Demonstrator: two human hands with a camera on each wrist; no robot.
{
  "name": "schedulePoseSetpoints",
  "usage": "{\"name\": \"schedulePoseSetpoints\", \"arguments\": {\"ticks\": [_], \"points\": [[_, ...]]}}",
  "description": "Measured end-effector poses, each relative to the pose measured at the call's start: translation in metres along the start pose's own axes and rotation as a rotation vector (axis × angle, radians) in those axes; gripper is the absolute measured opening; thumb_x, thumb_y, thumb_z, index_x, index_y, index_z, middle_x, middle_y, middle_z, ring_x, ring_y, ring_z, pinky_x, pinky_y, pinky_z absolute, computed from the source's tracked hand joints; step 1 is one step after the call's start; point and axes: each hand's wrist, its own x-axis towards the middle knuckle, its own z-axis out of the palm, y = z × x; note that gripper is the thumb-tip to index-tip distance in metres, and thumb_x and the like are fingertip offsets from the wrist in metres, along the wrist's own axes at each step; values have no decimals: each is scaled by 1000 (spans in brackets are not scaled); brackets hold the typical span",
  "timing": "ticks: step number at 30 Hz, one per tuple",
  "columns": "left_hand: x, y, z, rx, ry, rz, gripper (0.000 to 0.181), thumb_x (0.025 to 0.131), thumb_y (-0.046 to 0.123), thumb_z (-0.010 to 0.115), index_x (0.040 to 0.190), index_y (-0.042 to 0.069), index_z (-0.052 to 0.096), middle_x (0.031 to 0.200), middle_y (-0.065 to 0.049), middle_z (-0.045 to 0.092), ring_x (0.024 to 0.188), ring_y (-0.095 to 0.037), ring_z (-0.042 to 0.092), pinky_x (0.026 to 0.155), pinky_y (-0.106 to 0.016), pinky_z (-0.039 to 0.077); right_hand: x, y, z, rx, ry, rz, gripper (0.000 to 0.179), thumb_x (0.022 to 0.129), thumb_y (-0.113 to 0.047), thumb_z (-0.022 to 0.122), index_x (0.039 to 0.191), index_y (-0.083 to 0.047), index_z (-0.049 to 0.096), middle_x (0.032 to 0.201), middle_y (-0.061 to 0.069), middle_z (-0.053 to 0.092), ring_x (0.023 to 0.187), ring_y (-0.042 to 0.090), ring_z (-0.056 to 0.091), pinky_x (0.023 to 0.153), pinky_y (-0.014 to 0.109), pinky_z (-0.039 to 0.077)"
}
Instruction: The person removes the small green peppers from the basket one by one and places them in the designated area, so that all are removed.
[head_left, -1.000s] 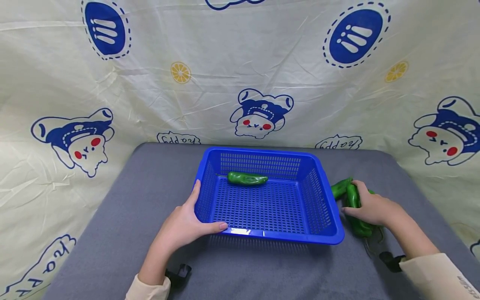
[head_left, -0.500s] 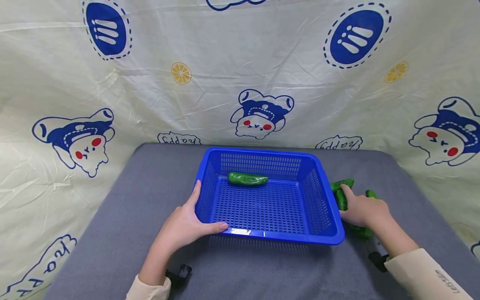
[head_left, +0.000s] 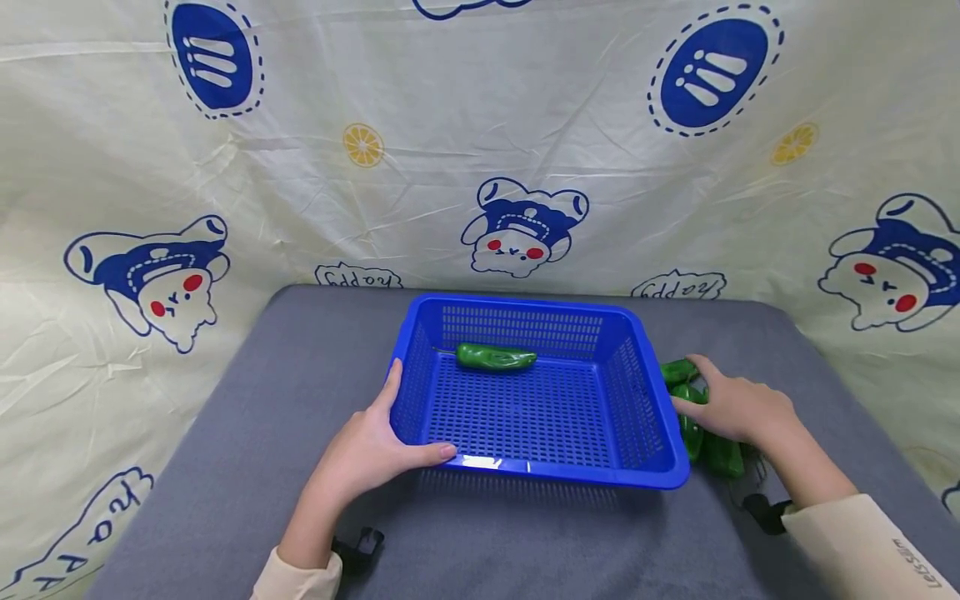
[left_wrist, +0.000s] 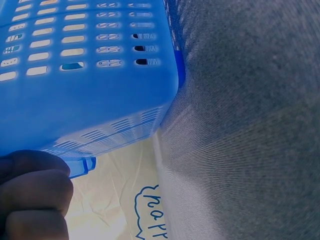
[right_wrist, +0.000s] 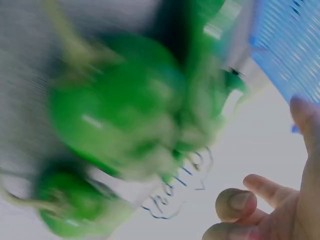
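Note:
In the head view a blue plastic basket (head_left: pixel 525 472) stands mid-table, one green pepper (head_left: pixel 495 358) lying inside near its back wall. My left hand (head_left: pixel 363 454) grips the basket's near left corner, thumb over the front rim; its curled fingers (left_wrist: pixel 35 195) show beside the basket wall in the left wrist view. Right of the basket, several green peppers (head_left: pixel 723 457) lie close together, partly hidden under my right hand (head_left: pixel 742 408). That hand's thumb and fingers are spread above them. The right wrist view is blurred, with a large pepper (right_wrist: pixel 115 105) apart from the fingertips.
A grey cloth (head_left: pixel 300 367) covers the table. Behind it hangs a pale printed curtain (head_left: pixel 420 208). Black wrist straps (head_left: pixel 360 550) show below both hands.
My right hand moved left toward the basket, then slightly back right. The peppers under it shifted, one ending nearer the basket's right wall. My left hand and the basket have stayed still.

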Motion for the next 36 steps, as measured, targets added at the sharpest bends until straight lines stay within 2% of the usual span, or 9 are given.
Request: {"name": "schedulePoseSetpoints", "arguments": {"ticks": [4,8,12,16,19,23,26,31,36], "points": [[-1,0,-1,-4,0,-2,134,62,74,79,160,33,-2,149,-25,46,125,-36,59,90,-53,52,0,-5,-25,61,95,-9,111,85,-85,35,159,-7,7,109,36,63,65,31,58,51,39,39],[-2,1,-2,-3,-2,-1,134,62,75,78,160,33,-2,149,-26,47,123,-35,59,89,-53,52,2,-24,-53,126,165,-29,108,87,-84,33,160,-10,4,125,39,55,83,46,63,55,45,44],[-2,0,-2,-2,0,-3,133,62,75,78,160,32,-1,148,-26,48,123,-36,60,88,-53,52,4,-60,-74,145,181,-81,105,87,-84,27,161,-15,1,137,39,48,104,54,60,62,52,47],[-2,0,-2,6,2,-3,133,62,75,78,160,32,-1,149,-25,47,124,-36,59,90,-54,52,1,-109,-83,105,165,-160,102,86,-86,27,161,-21,5,136,32,54,103,47,64,67,52,49],[-2,0,-1,11,4,1,133,62,75,78,160,32,-1,148,-25,48,124,-36,59,90,-54,51,-1,-139,-82,56,147,-222,101,83,-88,27,160,-25,10,136,27,59,107,45,65,76,57,51],[-1,0,0,5,6,-1,134,60,77,78,160,33,0,147,-24,50,122,-34,60,89,-52,52,5,-165,-73,-5,109,-282,101,81,-91,28,159,-28,14,107,13,72,99,39,68,80,57,51],[-1,0,1,-3,1,-7,135,58,80,77,160,34,0,147,-22,51,121,-33,61,90,-52,52,15,-178,-62,-38,67,-311,99,81,-90,31,159,-31,14,89,6,71,92,32,68,77,52,52],[-1,0,1,-13,-7,-11,135,59,80,76,160,34,-1,147,-21,51,121,-34,61,91,-54,51,31,-194,-44,-77,-13,-330,97,82,-88,36,160,-35,11,121,13,69,112,40,64,90,59,50],[-1,0,1,-14,1,-23,134,58,80,76,160,35,1,147,-21,51,121,-35,61,91,-55,51,47,-204,-32,-115,-80,-324,97,81,-88,39,159,-36,12,133,16,63,110,37,64,87,55,52]]}}
